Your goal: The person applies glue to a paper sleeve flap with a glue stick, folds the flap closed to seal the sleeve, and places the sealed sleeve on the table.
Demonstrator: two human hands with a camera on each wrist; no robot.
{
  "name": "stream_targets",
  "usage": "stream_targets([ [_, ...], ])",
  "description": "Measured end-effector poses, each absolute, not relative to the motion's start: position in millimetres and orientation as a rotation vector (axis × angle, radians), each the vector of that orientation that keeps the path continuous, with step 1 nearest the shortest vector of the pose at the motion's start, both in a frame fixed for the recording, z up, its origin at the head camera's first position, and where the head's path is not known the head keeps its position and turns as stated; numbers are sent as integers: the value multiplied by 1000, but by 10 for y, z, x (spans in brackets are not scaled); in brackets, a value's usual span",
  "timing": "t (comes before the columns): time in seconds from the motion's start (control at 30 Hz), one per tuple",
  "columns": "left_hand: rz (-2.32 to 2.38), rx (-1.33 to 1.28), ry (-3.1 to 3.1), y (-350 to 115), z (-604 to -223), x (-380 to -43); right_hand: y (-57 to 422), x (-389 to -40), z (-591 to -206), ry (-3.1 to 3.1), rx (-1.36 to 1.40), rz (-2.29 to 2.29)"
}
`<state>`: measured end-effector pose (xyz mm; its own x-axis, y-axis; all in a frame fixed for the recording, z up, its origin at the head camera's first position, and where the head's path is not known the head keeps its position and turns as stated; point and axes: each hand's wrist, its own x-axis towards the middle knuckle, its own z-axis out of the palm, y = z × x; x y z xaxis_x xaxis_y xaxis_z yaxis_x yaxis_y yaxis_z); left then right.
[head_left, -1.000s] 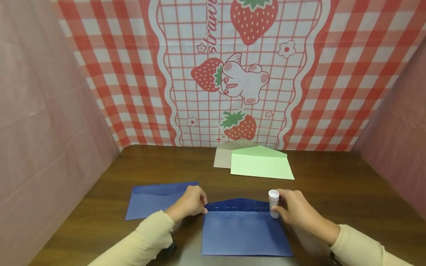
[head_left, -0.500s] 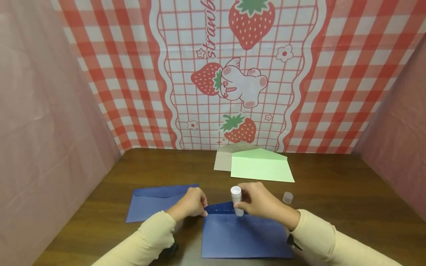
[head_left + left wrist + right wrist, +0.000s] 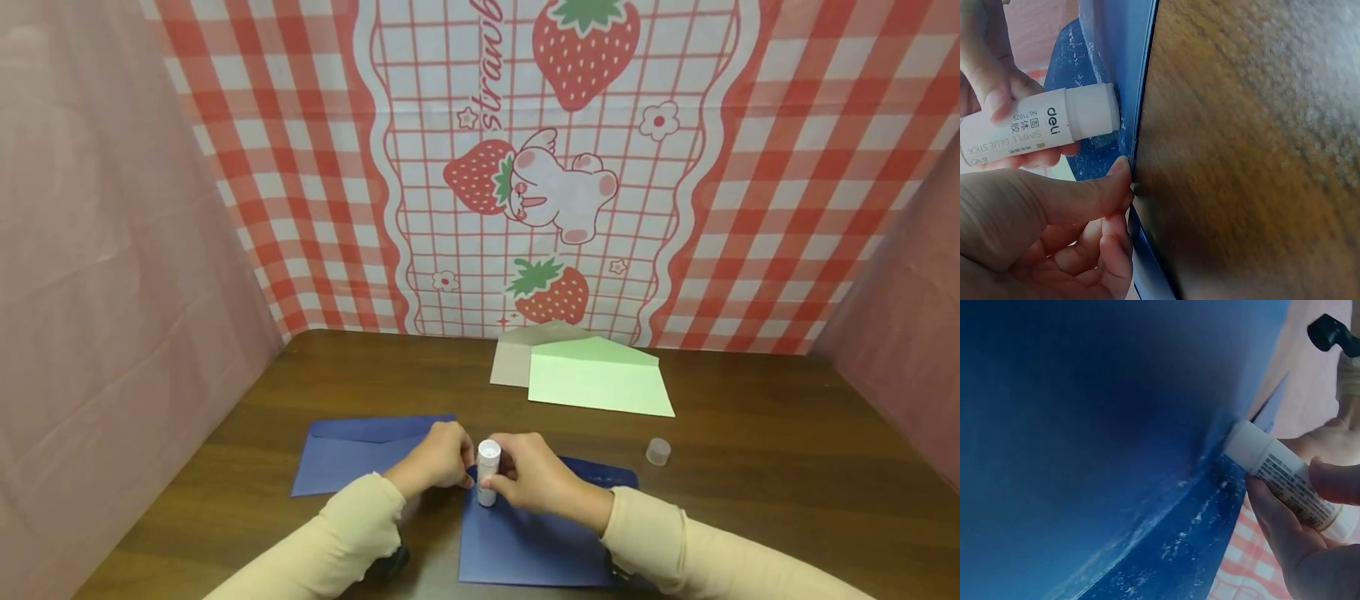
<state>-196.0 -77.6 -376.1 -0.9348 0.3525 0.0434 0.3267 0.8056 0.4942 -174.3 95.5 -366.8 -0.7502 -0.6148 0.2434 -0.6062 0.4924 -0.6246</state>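
Observation:
In the head view my right hand (image 3: 536,475) grips a white glue stick (image 3: 488,475), held upright at the left end of a blue envelope (image 3: 532,554). Its flap (image 3: 609,473) lies unfolded away from me. White smears streak the flap and fold in both wrist views. The left wrist view shows the label of the glue stick (image 3: 1054,125), with its end right at the fold. My left hand (image 3: 442,457) pinches the envelope's left corner between thumb and fingers, just beside the glue stick. My right forearm covers part of the envelope.
A second blue envelope (image 3: 352,467) lies to the left, partly behind my left hand. Farther back, a pale green envelope (image 3: 600,387) overlaps a grey-beige one (image 3: 512,364). A small translucent cap (image 3: 658,452) stands on the wooden table (image 3: 765,450) at right.
My right hand has swept the glue stick leftward along the flap, from its right end to its left corner. The cap has come into view behind it. My left hand keeps its pinch.

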Motion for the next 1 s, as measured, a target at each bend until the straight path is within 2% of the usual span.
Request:
stream_targets([
  [0.4, 736, 544, 2927, -735, -3753, -1967, 1065, -1674, -3693, 2771, -1021, -1057],
  [1.0, 737, 478, 2923, -756, -3726, -1943, 1546, -1642, -3687, 2826, -1025, -1058],
])
